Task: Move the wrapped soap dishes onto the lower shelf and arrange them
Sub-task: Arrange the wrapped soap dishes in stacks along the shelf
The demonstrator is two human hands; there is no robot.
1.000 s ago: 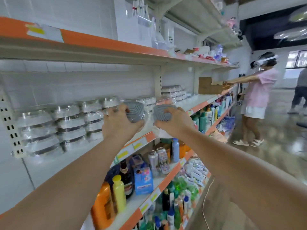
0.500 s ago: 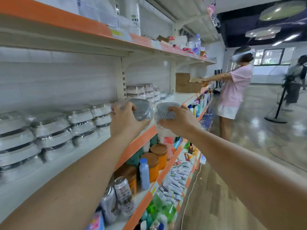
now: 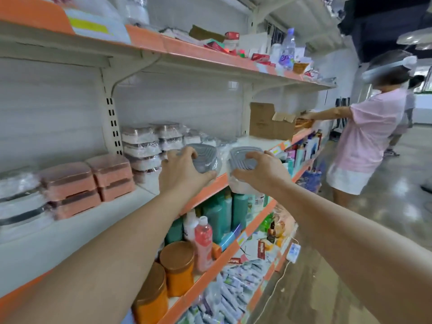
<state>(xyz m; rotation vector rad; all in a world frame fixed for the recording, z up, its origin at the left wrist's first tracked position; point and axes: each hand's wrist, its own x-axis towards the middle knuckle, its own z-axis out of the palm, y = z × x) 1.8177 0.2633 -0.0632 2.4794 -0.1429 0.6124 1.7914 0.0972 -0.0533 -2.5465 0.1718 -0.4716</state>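
My left hand point(image 3: 181, 170) grips a grey wrapped soap dish point(image 3: 205, 160) just above the front edge of the white shelf point(image 3: 77, 232). My right hand point(image 3: 259, 170) holds a second grey wrapped soap dish point(image 3: 240, 157) beside it, slightly to the right, over the shelf's orange edge strip. Stacks of wrapped soap dishes stand further back on the same shelf: pink ones point(image 3: 86, 183) at the left, white and brown ones point(image 3: 145, 146) behind my left hand. The undersides of both held dishes are hidden by my fingers.
A cardboard box point(image 3: 266, 121) stands on the shelf at the right. Bottles and orange jars point(image 3: 177, 267) fill the shelves below. A person in a pink shirt point(image 3: 369, 134) works at the shelf further down the aisle. Cluttered goods sit on the upper shelf point(image 3: 210, 50).
The view has swung right along the shelf. Both hands, each holding a grey dish, have travelled right past the clear stacks to the pink and white stacks.
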